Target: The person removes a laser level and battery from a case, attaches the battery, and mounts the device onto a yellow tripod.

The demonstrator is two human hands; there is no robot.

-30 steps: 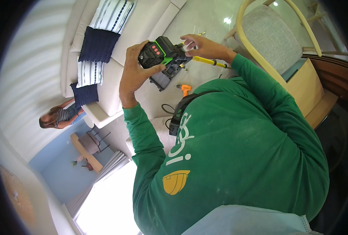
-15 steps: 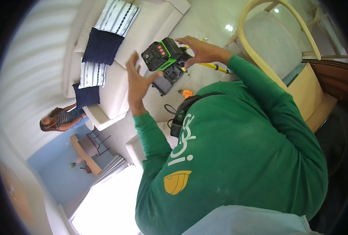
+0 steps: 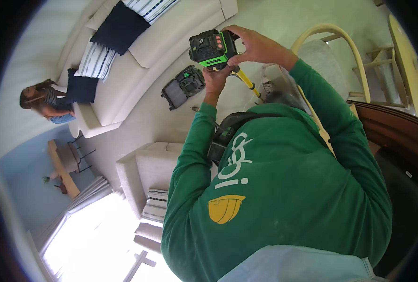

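Observation:
A black and green laser level (image 3: 211,47) with red buttons on top is raised in front of me, above a yellow tripod (image 3: 246,81). My right hand (image 3: 260,47) grips its right side, the thumb low and the fingers over the far edge. Just beneath the level, my left hand (image 3: 216,81) is closed around the top of the tripod; its fingertips are partly hidden. Left of that hand, an open dark case (image 3: 183,87) with a black and green insert lies on the floor.
A long cream sofa (image 3: 124,89) with striped and navy cushions runs along the left. A person (image 3: 53,101) is beyond its near end. On the right are a wooden chair (image 3: 331,61) and a wooden table (image 3: 409,66). An armchair (image 3: 155,164) is at lower left.
The laser level is now in my right hand, where both hands were loosely around it. My left hand has moved from its left side to beneath it. The view has shifted.

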